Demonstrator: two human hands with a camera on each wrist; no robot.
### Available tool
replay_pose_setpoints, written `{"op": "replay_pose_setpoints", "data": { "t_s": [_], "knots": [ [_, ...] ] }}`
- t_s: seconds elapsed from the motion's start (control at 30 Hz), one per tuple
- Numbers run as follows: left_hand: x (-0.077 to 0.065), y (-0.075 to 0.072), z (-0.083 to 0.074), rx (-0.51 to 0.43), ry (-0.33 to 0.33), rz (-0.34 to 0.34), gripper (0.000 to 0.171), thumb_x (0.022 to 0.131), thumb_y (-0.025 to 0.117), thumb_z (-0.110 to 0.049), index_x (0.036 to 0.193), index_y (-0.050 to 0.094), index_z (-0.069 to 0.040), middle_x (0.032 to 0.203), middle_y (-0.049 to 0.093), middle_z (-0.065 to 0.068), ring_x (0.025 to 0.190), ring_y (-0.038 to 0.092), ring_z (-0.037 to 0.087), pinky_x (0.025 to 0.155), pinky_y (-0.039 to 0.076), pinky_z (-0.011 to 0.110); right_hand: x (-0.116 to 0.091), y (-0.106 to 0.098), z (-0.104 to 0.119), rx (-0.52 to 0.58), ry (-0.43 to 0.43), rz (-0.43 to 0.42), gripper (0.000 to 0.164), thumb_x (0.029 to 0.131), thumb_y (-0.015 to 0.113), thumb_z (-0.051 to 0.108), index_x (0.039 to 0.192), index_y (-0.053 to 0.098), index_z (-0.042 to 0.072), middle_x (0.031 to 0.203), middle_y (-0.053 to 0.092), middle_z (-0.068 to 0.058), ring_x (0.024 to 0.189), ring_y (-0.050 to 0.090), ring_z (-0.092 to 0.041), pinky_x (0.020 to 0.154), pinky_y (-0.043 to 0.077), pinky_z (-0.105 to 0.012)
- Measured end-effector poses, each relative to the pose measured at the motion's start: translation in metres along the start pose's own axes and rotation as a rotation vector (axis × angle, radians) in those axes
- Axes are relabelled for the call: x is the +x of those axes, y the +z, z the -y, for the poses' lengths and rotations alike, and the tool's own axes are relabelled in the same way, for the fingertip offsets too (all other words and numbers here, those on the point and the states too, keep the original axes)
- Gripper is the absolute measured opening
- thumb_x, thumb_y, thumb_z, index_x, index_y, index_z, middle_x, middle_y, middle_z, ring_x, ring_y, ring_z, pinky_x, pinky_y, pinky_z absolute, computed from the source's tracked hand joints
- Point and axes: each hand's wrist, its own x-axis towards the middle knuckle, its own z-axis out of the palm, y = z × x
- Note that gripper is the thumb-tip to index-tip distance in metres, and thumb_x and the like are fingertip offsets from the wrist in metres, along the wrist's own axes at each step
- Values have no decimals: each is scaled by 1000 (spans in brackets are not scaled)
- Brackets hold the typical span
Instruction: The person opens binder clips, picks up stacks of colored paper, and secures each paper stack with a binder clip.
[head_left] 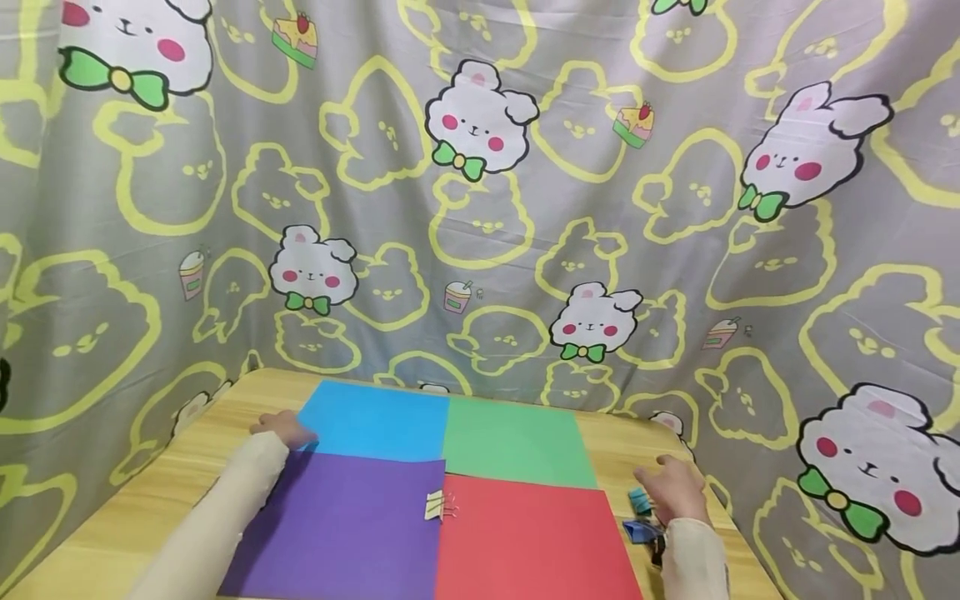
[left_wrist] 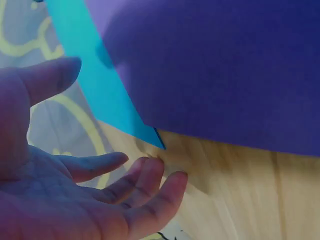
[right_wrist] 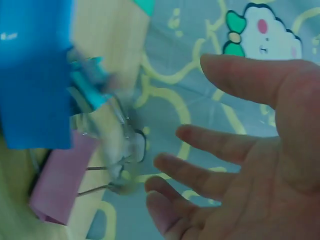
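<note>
My left hand [head_left: 285, 428] hovers at the left edge of the blue sheet [head_left: 382, 417], fingers apart and holding nothing. A purple sheet [head_left: 337, 525] overlaps the blue one's near edge, with a green sheet [head_left: 517, 442] and a red sheet [head_left: 532, 542] to the right. A pale yellow binder clip [head_left: 433, 505] sits where purple meets red. Over at the right, my right hand [head_left: 675, 487] is spread beside loose binder clips: a teal clip [head_left: 640, 501], a blue clip [head_left: 642, 531] and, in the right wrist view, a pink clip [right_wrist: 65, 180]. Its fingers hold nothing.
The sheets and clips lie on a wooden table [head_left: 112, 533]. A grey curtain [head_left: 390, 208] with cartoon animals hangs close behind the table and along both sides. A dark clip [head_left: 657, 550] shows partly beneath the right wrist.
</note>
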Motion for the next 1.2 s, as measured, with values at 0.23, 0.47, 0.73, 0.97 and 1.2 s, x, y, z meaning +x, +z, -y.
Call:
{"op": "replay_pose_setpoints", "data": {
  "t_s": [0.23, 0.47, 0.73, 0.97, 1.2],
  "knots": [
    [21, 14, 6, 14, -89, -29, 59, 85, 81, -29, 110, 61, 21, 98, 53, 38, 96, 48, 47, 84, 47, 56, -1, 12, -7, 52, 32, 103, 66, 99, 64, 31, 138, 49, -20, 136, 53, -42, 97, 60, -52, 92, 50, -62],
    [36, 8, 17, -43, -131, -21, 65, 84, 85, -28, 116, 59, 22, 115, 52, 51, 108, 48, 62, 90, 47, 63, 2, 1, -5, 151, -2, 128, 49, 105, 49, 17, 138, 50, -19, 140, 52, -41, 104, 62, -34, 98, 53, -58],
    [32, -6, 17, -33, -110, 13, 71, 84, 83, -34, 121, 58, 22, 123, 56, 47, 112, 53, 62, 94, 45, 64, -2, -25, -12, 64, -6, 77, 37, 99, 62, 26, 85, 69, -7, 76, 63, -14, 69, 54, -21, 64, 51, -37],
    [40, 2, 18, -84, -142, 31, 83, 83, 85, -33, 129, 48, 27, 128, 42, 56, 122, 41, 68, 103, 38, 71, -21, -35, -6, 133, 75, 254, 41, 97, 69, 29, 64, 66, 5, 55, 55, 1, 51, 48, -9, 53, 42, -25],
    [46, 11, 8, -45, -165, 49, 81, 84, 83, -27, 126, 47, 31, 130, 42, 57, 126, 40, 71, 110, 39, 72, -31, -38, -12, 80, 116, 209, 44, 95, 72, 32, 60, 60, 8, 52, 51, 1, 50, 51, -11, 54, 45, -27]
  ]
}}
